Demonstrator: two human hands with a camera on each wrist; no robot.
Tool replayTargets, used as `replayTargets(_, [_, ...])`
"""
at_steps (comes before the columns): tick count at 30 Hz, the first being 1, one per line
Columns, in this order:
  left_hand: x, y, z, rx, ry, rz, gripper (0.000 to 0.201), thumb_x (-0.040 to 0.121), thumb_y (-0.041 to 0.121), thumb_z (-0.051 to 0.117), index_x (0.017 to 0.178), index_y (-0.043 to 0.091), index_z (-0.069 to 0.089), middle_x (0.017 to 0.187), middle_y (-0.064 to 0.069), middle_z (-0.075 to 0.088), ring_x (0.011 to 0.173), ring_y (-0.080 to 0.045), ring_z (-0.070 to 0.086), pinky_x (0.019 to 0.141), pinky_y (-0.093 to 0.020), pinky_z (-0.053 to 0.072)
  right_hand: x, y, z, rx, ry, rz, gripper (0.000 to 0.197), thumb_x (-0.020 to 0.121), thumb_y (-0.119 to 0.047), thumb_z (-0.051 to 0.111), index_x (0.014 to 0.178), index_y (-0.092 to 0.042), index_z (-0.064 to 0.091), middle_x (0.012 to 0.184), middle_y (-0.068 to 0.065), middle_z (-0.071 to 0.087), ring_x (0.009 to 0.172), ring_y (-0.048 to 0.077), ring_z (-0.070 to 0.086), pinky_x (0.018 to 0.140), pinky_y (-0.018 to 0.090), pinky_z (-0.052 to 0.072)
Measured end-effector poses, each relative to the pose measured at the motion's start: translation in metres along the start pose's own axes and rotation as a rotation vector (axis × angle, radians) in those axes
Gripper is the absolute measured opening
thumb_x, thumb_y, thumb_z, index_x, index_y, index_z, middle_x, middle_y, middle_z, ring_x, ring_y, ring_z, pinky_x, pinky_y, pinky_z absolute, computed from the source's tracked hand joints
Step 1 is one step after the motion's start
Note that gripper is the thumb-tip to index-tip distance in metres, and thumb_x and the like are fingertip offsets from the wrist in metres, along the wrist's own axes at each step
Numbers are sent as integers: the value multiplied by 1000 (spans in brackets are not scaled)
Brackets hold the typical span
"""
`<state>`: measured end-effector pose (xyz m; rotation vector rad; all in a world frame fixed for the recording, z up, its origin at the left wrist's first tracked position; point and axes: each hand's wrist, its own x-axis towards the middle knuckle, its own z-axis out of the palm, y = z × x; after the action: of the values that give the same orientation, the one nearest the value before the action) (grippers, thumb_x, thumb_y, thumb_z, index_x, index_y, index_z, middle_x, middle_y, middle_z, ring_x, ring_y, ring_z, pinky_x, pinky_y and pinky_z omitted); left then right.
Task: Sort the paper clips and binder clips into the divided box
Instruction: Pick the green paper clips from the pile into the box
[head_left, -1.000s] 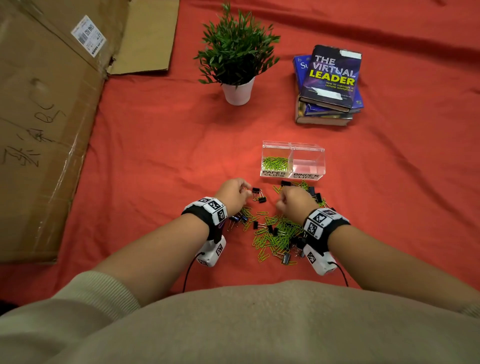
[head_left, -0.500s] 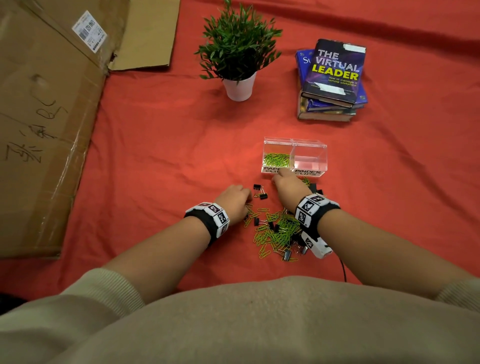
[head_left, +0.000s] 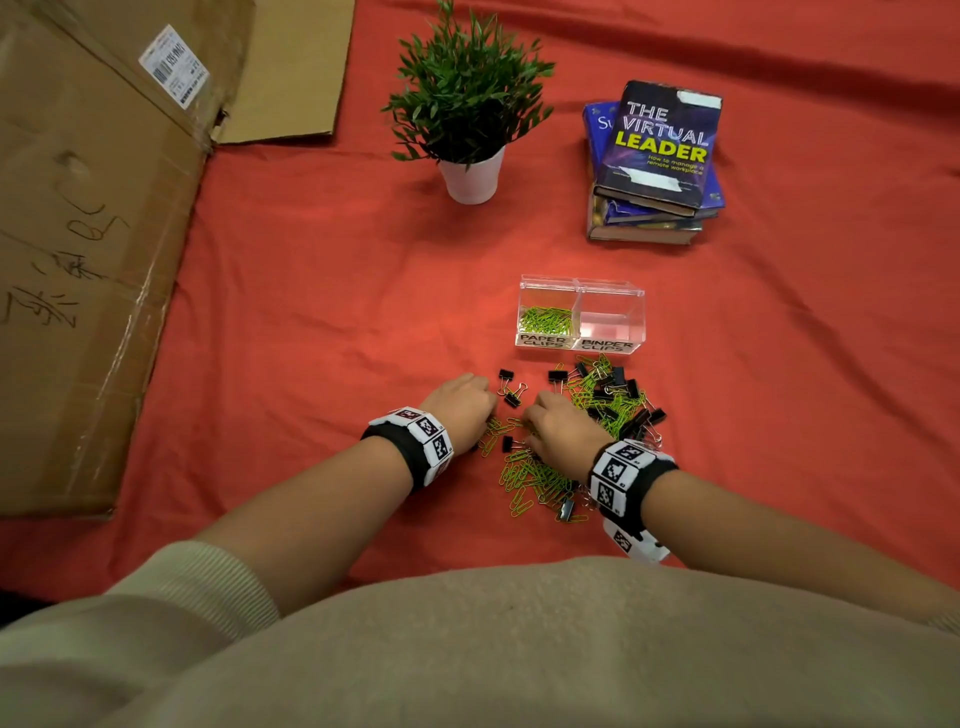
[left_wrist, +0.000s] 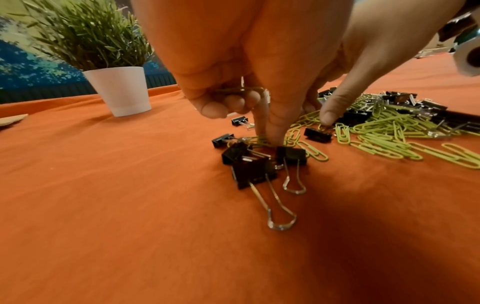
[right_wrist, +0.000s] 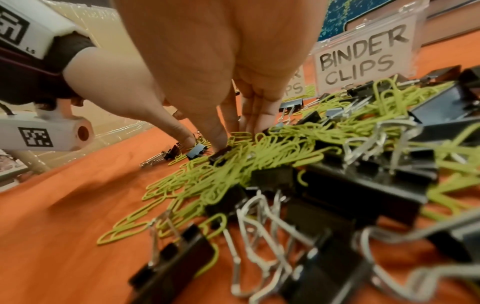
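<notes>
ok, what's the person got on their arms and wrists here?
Both forearms are bare, with beige ribbed sleeves pushed up toward the elbows. Each wrist carries a black band topped with white blocks printed with black square fiducial markers. A white camera pod, also marker-tagged, hangs beneath each wrist; seen from the right wrist, the left pod has a round lens opening and a thin black cable.

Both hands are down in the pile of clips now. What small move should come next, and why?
Probably the left hand pinches up the green paper clips under its fingertips and carries them to the divided box: it already holds some.
</notes>
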<state>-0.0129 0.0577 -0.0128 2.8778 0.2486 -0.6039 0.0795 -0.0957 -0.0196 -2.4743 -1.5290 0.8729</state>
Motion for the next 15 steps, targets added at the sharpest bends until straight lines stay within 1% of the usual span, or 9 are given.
replayTargets(5, [2,2,0,37,-8,5,24,89,14,52,111,5,56,114,-12,52,114,-29,46,95,-40,40,-1,-2,-3,114,-38,110,23,91,-15,56,110,-4,60,112,12,56,108,28,53,94,36,46])
replayTargets(7, [2,0,1,61,-11,21,23,89,14,52,111,5,54,114,-11,52,111,-29,47,93,-39,41,1,-4,-8,140,-63,147,18,91,-13,54,105,-4,62,110,13,60,103,27,57,91,36,48])
replayTargets(9, [1,-2,4,89,-7,39,24,88,13,54,111,6,52,112,-10,50,107,-28,47,90,-38,42,2,-5,-15,209,-86,188,14,91,-11,53,100,-6,63,104,11,64,96,26,61,86,37,51])
replayTargets(11, [0,-3,7,111,7,53,24,87,14,55,110,8,51,110,-10,49,104,-28,48,88,-37,42,5,-5,-23,316,-99,228,10,90,-8,54,92,-10,63,93,4,64,87,21,63,77,34,54])
replayTargets(13, [1,-4,9,89,14,55,25,89,17,55,111,8,51,110,-10,49,104,-28,48,89,-37,41,8,-1,-39,457,-71,259,8,89,-9,57,85,-14,61,84,-1,63,72,13,60,61,25,52])
replayTargets(14, [1,-4,9,53,12,47,25,90,20,55,112,8,51,112,-10,51,106,-28,48,90,-37,41,10,2,-49,514,-41,260,9,89,-9,58,83,-16,59,82,0,62,67,12,58,56,24,50])
replayTargets(15, [2,-3,8,-5,13,32,25,92,22,54,112,8,51,113,-10,52,107,-28,48,92,-37,40,13,5,-62,561,-8,252,8,89,-10,59,83,-16,59,82,1,63,67,12,59,57,25,53])
